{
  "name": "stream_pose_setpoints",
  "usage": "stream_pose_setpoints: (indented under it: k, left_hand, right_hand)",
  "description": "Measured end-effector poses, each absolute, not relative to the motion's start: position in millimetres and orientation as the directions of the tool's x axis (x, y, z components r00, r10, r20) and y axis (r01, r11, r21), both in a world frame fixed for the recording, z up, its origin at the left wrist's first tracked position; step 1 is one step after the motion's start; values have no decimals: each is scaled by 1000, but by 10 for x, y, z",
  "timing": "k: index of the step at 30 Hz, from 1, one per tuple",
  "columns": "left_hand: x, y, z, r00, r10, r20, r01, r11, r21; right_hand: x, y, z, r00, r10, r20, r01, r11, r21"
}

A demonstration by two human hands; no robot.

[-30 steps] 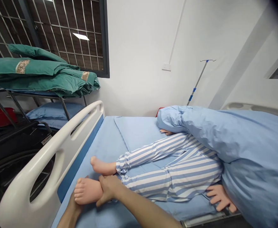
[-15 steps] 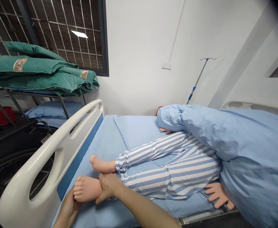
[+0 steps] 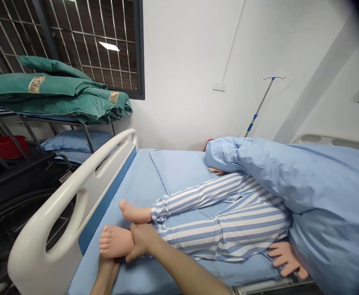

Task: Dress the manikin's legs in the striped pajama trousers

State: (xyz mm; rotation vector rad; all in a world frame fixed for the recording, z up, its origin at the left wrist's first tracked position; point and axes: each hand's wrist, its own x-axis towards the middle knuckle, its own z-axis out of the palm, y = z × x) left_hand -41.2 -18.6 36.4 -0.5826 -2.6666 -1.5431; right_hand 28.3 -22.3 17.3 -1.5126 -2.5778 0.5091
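A manikin in blue-and-white striped pyjamas lies on its back on the bed. Its nearer bare foot points toward the footboard with the toes up. My right hand is closed round that ankle, thumb on the near side and fingers over the top. Beneath the same foot is my left hand, of which only the wrist side shows; its fingers are hidden behind the sole and heel. The other bare foot rests on the sheet just beyond my right hand.
A blue quilt covers the manikin's upper body. The white footboard stands close on the left, with a wheelchair beyond it. An IV pole rises behind the bed. Green bedding lies on a rack.
My left hand has slid from the toes and sole to underneath the foot, now mostly hidden. My right hand keeps its grip on the ankle. The view has shifted slightly left.
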Motion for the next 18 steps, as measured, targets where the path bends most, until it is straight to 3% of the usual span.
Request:
stream_pose_setpoints:
  k: [5, 13, 15, 18]
  left_hand:
    - [-446, -163, 274, -902, 343, 263, 402, 440, 803]
    - [-409, -253, 451, -907, 374, 195, 344, 389, 855]
    - [-416, -281, 527, -898, 426, 113, 303, 409, 861]
    - [-472, -317, 601, -868, 496, -1, 230, 404, 886]
  right_hand:
    - [277, -260, 127, -487, 873, -15, 828, 456, -327]
    - [286, -305, 161, -495, 869, -6, 821, 466, -331]
    - [275, -360, 209, -513, 857, 53, 793, 497, -353]
    - [222, -493, 357, -532, 808, 251, 689, 586, -427]
